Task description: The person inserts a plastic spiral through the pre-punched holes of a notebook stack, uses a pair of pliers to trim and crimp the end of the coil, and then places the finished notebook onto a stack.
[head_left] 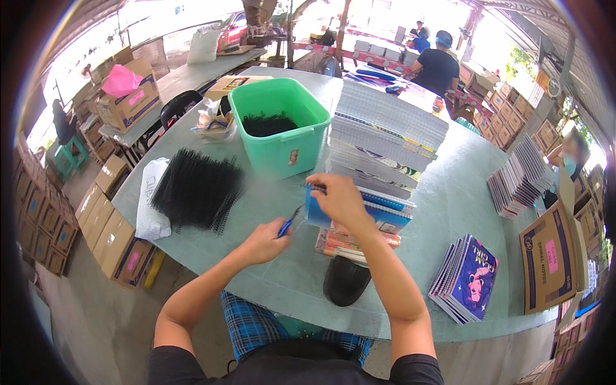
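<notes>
1. Desk (462, 212) bears a notebook stack (385, 122); a bump could topple it.
2. Blue notebook (382, 218) lies at the stack's near end, corner pinched by the right hand (338, 197); a loose pinch might skew it.
3. Blue-handled tool (285, 228) sits in the closed left hand (267, 242); stray tips could scratch the cover.

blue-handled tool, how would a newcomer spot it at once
Find the big grey-green table, then the left hand, left of the blue notebook. It grips the small tool. Unlike the broad, flat notebook, this has a bright blue handle and slim tip.
</notes>
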{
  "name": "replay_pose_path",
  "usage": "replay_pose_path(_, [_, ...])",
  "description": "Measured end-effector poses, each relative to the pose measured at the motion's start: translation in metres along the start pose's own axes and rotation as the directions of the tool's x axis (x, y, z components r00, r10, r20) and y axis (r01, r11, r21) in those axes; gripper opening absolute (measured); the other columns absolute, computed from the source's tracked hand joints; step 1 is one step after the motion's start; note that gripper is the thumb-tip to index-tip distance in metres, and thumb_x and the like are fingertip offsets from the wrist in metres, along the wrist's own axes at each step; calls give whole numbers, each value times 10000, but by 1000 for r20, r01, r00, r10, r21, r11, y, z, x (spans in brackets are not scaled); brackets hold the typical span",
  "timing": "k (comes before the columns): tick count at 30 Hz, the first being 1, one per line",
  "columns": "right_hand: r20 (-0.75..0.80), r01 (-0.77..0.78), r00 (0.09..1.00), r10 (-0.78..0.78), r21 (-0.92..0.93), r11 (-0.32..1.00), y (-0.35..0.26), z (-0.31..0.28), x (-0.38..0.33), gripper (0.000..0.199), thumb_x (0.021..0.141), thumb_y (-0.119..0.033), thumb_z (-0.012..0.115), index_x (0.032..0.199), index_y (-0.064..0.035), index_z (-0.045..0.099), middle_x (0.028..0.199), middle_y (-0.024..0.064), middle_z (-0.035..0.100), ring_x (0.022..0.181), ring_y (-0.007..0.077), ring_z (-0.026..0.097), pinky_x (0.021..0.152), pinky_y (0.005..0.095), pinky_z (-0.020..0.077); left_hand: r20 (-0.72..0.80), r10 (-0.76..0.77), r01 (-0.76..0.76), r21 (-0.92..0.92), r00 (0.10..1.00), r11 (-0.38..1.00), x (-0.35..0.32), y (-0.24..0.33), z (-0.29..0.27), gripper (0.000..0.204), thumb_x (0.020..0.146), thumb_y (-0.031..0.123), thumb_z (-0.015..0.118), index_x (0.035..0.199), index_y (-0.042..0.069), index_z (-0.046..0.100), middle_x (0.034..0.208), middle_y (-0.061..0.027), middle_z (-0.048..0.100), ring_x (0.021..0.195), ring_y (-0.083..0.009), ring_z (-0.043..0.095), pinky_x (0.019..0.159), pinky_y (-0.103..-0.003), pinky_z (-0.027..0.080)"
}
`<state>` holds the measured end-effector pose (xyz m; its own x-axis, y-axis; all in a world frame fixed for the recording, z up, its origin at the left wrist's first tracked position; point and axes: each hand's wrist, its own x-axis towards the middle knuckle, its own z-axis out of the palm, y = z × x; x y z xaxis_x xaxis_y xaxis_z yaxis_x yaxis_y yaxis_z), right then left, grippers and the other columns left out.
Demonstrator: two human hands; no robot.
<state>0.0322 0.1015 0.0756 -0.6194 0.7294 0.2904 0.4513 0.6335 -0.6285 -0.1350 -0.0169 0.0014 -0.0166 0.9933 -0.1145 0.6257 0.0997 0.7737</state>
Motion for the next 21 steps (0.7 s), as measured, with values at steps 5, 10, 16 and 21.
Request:
replay_pose_path(5, [84, -46, 996, 32, 168, 985, -6, -9, -3, 319, 769, 26, 579, 1068, -57, 649, 1007, 134, 665, 915, 227, 638, 817, 307, 478, 136, -52, 104, -409, 989, 907, -1, 55, -16, 366, 862, 225, 429, 1128, -8, 526, 842, -85, 565, 703, -157, 581, 614, -296, 474])
replay_pose_path(10, [150, -99, 986, 70, 191, 977, -11, -13, -4, 320, 768, 53, 549, 1013, -100, 685, 983, 123, 664, 852, 217, 636, 778, 317, 477, 146, -126, 178, -431, 981, 885, -2, 62, -20, 354, 867, 250, 453, 1090, -11, 541, 820, -85, 566, 657, -167, 570, 604, -304, 473])
replay_pose_path(16, [65, 133, 989, -134, 25, 991, 2, -4, -7, 341, 773, 33, 511, 969, -165, 706, 1017, 57, 636, 868, 241, 603, 752, 326, 464, -6, -42, 42, -59, 999, 997, 10, 57, -24, 300, 847, 294, 567, 940, 8, 578, 759, -54, 579, 639, -156, 559, 584, -312, 466])
replay_pose_path(21, [167, 21, 985, -47, 150, 988, -6, -12, -7, 333, 774, 76, 518, 987, -109, 694, 924, 70, 614, 805, 204, 597, 724, 315, 471, 72, -76, 83, -96, 995, 992, 6, 60, -34, 297, 858, 323, 576, 870, 27, 597, 731, -59, 593, 635, -146, 556, 583, -301, 457])
